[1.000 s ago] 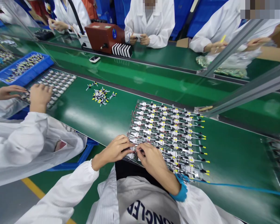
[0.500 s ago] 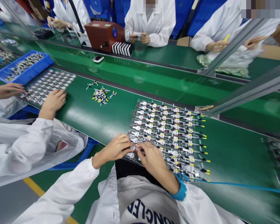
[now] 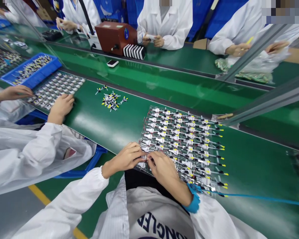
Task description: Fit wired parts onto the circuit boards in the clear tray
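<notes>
A clear plastic tray (image 3: 142, 141) holds rows of small white parts with black and yellow ends and thin red wires (image 3: 145, 123). Over its near left corner, my left hand (image 3: 130, 156) has its thumb and fingers pinched at one of the small parts. My right hand (image 3: 163, 166) meets it there from the right, its thumb and fingertips bent closed at the same spot. The fingertips almost touch, and what lies between them is too small and covered to name. A blue wrist strap (image 3: 194, 199) is around my right wrist.
Left of the tray lies a loose pile of small grey, black and yellow parts (image 3: 111, 100). A co-worker's hands (image 3: 62, 106) are at another filled tray (image 3: 72, 81) beside a blue bin (image 3: 53, 66). A blue cord (image 3: 264, 198) runs right; a metal post (image 3: 261, 98) stands at the far edge.
The whole view has shifted slightly to the right. Both my hands stay pinched at the same tray corner, with only slight finger movement.
</notes>
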The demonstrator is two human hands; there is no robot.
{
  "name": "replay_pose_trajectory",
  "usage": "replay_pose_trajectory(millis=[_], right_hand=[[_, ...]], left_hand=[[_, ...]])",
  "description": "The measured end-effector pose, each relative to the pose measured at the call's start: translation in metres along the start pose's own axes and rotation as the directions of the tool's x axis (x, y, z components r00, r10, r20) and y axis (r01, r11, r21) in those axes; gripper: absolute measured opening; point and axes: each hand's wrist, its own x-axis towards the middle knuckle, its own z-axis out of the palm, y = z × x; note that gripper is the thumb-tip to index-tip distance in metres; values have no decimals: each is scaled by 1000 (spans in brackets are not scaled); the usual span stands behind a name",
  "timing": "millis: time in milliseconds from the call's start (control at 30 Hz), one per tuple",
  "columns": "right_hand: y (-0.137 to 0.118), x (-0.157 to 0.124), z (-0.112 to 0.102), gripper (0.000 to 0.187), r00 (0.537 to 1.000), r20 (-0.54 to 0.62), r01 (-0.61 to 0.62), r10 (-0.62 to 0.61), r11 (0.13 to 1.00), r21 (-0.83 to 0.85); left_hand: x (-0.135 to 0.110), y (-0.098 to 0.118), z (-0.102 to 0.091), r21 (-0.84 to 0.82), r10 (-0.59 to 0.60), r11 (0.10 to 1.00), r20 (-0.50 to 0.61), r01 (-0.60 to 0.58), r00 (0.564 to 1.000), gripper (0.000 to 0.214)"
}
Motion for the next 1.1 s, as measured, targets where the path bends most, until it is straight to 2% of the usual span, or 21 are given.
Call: replay_pose_trajectory(millis=[100,233,367,433,500,567,633,700,733,800,900,1100], right_hand=[[0,-2,2,19,999,-23,38,-40,996,-78],[4,-9,4,18,974,-172,111,-147,972,-206],[12,-23,-6,24,938,-282,116,-200,951,-288],[16,-29,-13,25,934,-303,97,-190,950,-297],[21,-32,-18,25,936,-312,74,-165,956,-285],[27,-35,-21,26,936,-325,47,-135,963,-264],[32,-36,-22,27,935,-337,21,-106,969,-245],[36,-37,-23,28,933,-349,7,-89,973,-230],[38,-37,-22,28,931,-354,7,-88,975,-224],[41,-38,-22,29,925,-370,8,-88,977,-212],[45,-38,-22,29,916,-395,-1,-74,983,-186],[47,-37,-22,29,921,-387,1,-53,991,-135]], left_hand=[[-2,3,-3,38,27,999,0,-27,1000,30],[-8,9,-1,151,17,988,-33,-11,999,30],[-11,17,1,202,13,979,-78,3,997,33],[-10,15,-6,197,11,980,-83,6,996,34],[-6,0,-21,218,-35,974,-106,58,994,27],[3,-29,-45,289,-150,937,-172,196,974,29],[13,-68,-73,372,-319,830,-295,416,901,42],[24,-107,-98,434,-460,667,-401,606,792,45],[28,-124,-108,452,-510,605,-412,655,755,45],[33,-149,-121,470,-572,556,-383,686,726,41],[32,-166,-124,467,-583,568,-353,678,732,30],[22,-166,-120,385,-560,606,-416,696,717,27]])
